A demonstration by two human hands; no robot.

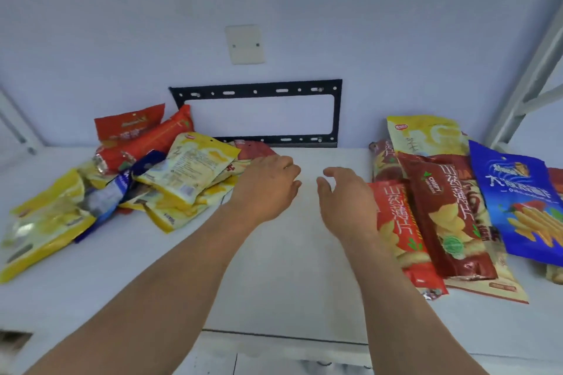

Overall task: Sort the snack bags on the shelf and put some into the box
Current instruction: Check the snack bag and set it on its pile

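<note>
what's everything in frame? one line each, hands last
left pile of snack bags: about nine overlapping, exact count unclear; mostly yellow, some red, one blue and white; left part of shelf
right group of snack bags: about six overlapping, more may be cut off at the edge; red, dark red, yellow, one blue; right part of shelf
shelf: one, white, under both groups
wall bracket: one, black, rectangular frame on back wall above shelf
wall plate: one, off-white, above bracket
shelf upright: one, grey-white, top right
left hand: palm down, fingers loosely curled, holding nothing, beside left pile
right hand: fingers relaxed, holding nothing, beside right group
</note>
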